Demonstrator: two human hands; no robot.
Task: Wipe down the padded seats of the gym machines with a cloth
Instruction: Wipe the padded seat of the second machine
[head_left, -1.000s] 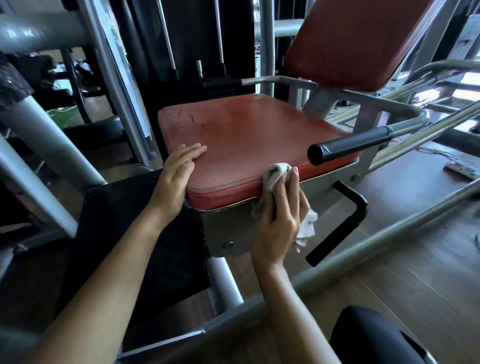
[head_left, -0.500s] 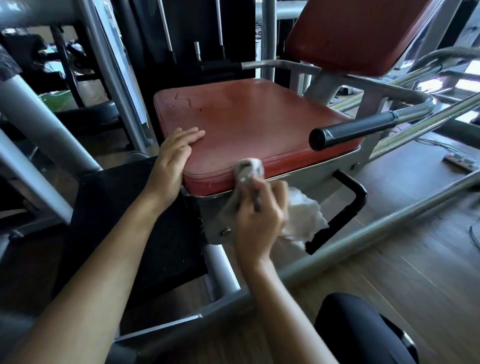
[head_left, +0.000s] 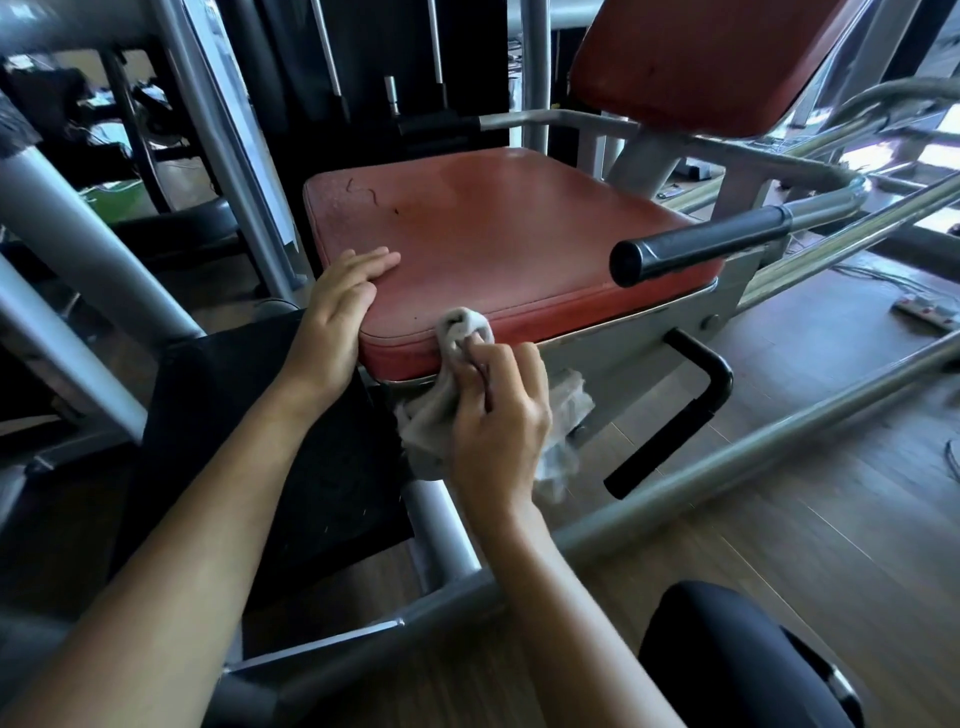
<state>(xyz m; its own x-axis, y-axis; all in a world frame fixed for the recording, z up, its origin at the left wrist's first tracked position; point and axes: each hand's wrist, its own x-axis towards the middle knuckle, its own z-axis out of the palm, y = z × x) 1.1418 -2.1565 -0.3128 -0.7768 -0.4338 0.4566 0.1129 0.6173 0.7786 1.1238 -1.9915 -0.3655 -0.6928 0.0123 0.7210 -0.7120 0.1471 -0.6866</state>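
support: red padded seat (head_left: 493, 228) | on it: left hand (head_left: 337, 312) flat at near corner | front edge: cloth (head_left: 462, 326) touching

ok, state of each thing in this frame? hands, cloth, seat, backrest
left hand: flat on the seat at its near left corner, fingers straight.
right hand: grips the cloth.
cloth: bunched, pressed against the seat's front edge, loose end hanging below.
seat: surface cracked near the far left corner.
backrest: tilted back, untouched.

Seat (head_left: 519, 234) top open across middle and back. Left hand (head_left: 337, 312) lies flat on near-left corner; right hand (head_left: 498, 415) with cloth (head_left: 462, 325) at front edge. Black handle (head_left: 696, 249) juts over near-right corner. Backrest (head_left: 717, 57) blocks the rear. Bent lever (head_left: 670, 431) below front, right.
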